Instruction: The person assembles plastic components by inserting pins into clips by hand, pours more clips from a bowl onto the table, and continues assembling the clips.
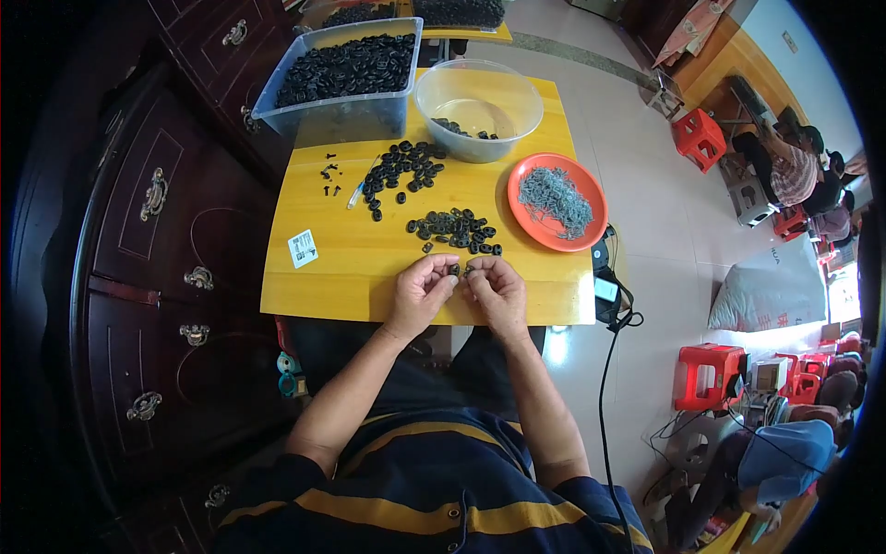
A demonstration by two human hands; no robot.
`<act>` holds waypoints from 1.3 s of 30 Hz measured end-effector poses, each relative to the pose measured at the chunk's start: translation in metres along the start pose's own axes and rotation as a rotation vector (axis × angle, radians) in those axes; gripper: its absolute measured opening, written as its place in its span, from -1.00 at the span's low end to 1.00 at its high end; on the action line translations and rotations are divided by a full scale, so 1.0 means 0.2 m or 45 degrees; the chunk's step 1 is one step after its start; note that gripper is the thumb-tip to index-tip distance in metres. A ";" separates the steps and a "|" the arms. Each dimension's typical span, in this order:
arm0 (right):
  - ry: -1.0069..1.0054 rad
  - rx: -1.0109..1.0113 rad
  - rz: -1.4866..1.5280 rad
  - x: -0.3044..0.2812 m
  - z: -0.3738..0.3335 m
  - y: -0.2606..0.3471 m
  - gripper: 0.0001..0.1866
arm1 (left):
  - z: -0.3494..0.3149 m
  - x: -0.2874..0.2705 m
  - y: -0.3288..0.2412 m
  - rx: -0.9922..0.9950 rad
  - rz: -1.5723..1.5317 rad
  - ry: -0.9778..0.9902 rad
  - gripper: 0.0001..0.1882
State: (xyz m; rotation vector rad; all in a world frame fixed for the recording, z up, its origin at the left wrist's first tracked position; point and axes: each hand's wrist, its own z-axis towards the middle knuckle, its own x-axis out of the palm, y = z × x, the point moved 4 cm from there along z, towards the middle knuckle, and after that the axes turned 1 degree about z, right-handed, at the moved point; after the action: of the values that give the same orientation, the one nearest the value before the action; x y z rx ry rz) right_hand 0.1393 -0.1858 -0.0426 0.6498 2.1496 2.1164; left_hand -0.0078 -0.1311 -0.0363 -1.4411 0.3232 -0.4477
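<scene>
Near the front edge of the yellow table (369, 286), my left hand (425, 288) pinches a small black oval piece (454, 270) between thumb and fingertips. Close beside it, my right hand (498, 290) is closed at the fingertips; a tiny dark bit shows there, too small to name. Just beyond my fingers lies a loose cluster of black oval pieces with holes (457, 226). A second pile of black oval pieces (406, 171) is farther back, left of centre. To the right, an orange plate (514, 205) holds a heap of thin grey pieces (556, 200).
A clear bin (346, 122) full of black pieces and a round clear tub (521, 111) stand at the back. A pen (356, 195), small black bits (329, 173) and a white label (302, 248) lie left. A black cable (604, 406) hangs right; other people (789, 462) sit beyond.
</scene>
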 end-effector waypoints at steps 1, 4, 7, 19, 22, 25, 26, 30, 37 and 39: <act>0.008 0.011 0.017 0.00 0.00 0.00 -0.87 | 0.00 0.00 0.00 0.006 0.000 0.000 -0.68; -0.019 0.014 0.006 0.01 0.00 0.02 -0.87 | 0.00 0.00 0.00 0.012 0.001 -0.010 -0.68; 0.001 -0.001 -0.043 0.00 0.01 0.00 -0.87 | 0.00 0.00 0.00 0.013 -0.004 -0.018 -0.69; 0.072 -0.007 -0.085 -0.01 0.01 0.00 -0.86 | 0.01 0.01 -0.05 0.138 0.188 -0.020 -0.69; 0.110 0.046 -0.051 0.00 0.00 0.01 -0.86 | 0.01 0.01 -0.07 0.193 0.234 -0.014 -0.69; 0.155 0.147 0.009 -0.01 0.01 0.02 -0.85 | 0.01 0.01 -0.06 0.204 0.225 -0.009 -0.69; 0.156 0.146 0.009 0.00 0.01 0.04 -0.85 | 0.01 0.01 -0.06 0.218 0.224 -0.002 -0.69; 0.190 0.234 0.063 0.00 0.02 0.05 -0.82 | 0.02 0.01 -0.09 0.228 0.244 -0.004 -0.69; 0.224 0.269 0.033 0.00 0.04 0.05 -0.83 | 0.03 0.03 -0.18 0.247 0.392 0.056 -0.60; 0.174 0.230 0.099 0.02 0.04 0.06 -0.84 | 0.03 0.06 -0.22 0.217 0.386 0.041 -0.57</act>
State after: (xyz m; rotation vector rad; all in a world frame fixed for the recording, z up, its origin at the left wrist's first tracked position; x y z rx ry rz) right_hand 0.1411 -0.1779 -0.0299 0.6289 2.4489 2.0770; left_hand 0.0005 -0.1353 0.0090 -1.1955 0.5091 -0.2453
